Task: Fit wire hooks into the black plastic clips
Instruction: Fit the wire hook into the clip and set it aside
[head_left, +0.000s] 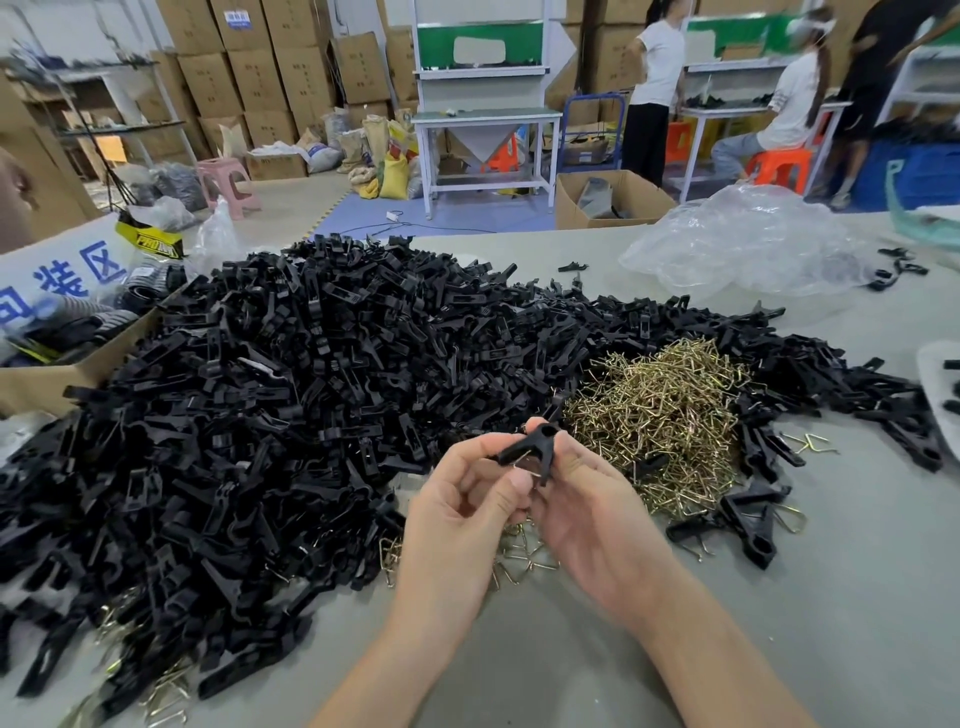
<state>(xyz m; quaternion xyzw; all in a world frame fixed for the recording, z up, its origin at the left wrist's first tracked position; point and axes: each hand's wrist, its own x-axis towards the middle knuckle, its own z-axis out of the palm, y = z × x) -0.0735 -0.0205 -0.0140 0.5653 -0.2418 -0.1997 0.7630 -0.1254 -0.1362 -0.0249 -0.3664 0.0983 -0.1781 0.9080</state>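
left hand (467, 501): fingers curled in, thumb and fingertips pinching the left leg of one black clip (529, 448). So it's gripping, not just resting there.
right hand (589, 517): curled too, with the fingers on the clip's right leg and its round top end.
held clip: up off the table, right between both hands, just in front of the piles. A pale sliver of wire peeks out between its legs, but honestly can't tell if it's seated.
clip heap (249, 395): huge black mound over the left and middle of the grey table (810, 639).
wire hooks (662, 415): brassy tangle against the heap's right side, just beyond the right hand. A few loose ones lie under the hands.
clips with wire loops (748, 522): a handful on the table, right of the right hand.
plastic bag (748, 244): clear and crumpled, far right.
cardboard box (57, 376): left edge, touching the heap.
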